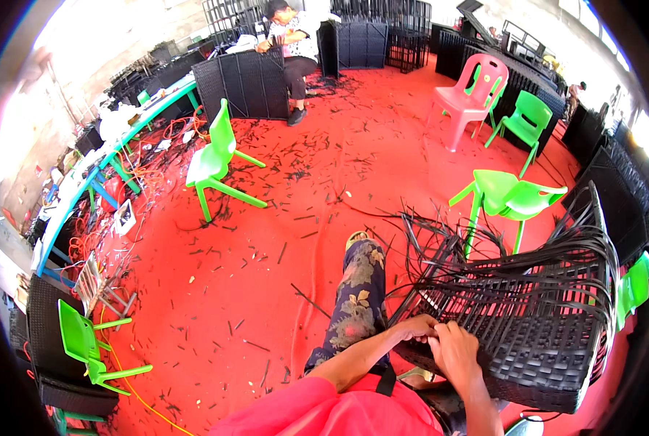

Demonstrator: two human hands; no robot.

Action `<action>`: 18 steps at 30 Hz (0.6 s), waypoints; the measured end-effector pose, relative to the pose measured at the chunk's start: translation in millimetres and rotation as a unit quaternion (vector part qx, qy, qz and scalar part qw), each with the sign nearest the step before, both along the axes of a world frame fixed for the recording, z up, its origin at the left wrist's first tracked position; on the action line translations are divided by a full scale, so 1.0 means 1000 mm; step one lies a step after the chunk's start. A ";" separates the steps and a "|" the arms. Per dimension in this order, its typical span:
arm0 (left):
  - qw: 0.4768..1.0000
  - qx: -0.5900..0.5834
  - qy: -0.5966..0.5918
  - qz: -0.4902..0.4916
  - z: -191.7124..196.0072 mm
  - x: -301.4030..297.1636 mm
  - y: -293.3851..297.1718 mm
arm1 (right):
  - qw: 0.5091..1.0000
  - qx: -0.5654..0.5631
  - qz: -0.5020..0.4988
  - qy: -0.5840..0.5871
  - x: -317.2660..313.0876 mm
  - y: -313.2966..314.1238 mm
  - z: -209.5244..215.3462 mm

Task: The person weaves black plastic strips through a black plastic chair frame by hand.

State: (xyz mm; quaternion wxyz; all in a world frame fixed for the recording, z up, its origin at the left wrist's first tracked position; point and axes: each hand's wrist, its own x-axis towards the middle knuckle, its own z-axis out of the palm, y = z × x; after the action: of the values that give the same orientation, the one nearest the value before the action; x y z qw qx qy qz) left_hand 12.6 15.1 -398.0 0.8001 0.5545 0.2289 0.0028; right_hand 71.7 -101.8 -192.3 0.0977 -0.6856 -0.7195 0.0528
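Note:
A half-woven black panel point(539, 345) of flat plastic strips leans at my right, beside my legs. Its near part is tightly woven, while long loose strips point(441, 251) trail from its far side over the bars of its frame. My left hand point(417, 328) and my right hand point(455, 347) meet at the panel's near left edge. The fingers of both are closed in a pinch, with the fingertips close together. Whatever lies between them is too small and too hidden to make out.
Green chairs stand ahead left point(214, 158), at lower left point(81, 338) and just beyond the panel point(510, 192). Farther off are a pink chair point(472, 94) and a seated person point(295, 43) by a black woven panel point(243, 86). Black scraps litter the red floor point(193, 291).

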 end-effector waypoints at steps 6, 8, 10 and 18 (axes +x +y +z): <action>0.999 -0.038 0.012 -0.011 0.016 0.006 0.009 | 0.933 0.314 -0.052 -0.167 0.017 -0.139 0.149; 0.996 -0.083 0.018 0.031 -0.004 -0.012 0.007 | 0.885 0.380 -0.195 -0.187 0.033 -0.159 0.139; 0.996 0.056 0.076 0.002 0.015 -0.009 -0.003 | 0.862 0.408 -0.233 -0.189 0.050 -0.167 0.126; 0.961 0.261 -0.025 -0.088 0.009 0.002 0.023 | 0.845 0.450 -0.259 -0.128 0.083 -0.147 0.102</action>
State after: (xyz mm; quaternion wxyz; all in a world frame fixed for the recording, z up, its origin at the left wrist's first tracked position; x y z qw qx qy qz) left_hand 14.3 37.7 -389.0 0.6301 0.7618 0.1502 0.0058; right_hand 154.9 -248.5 -89.9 0.3127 -0.7288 -0.4663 -0.3920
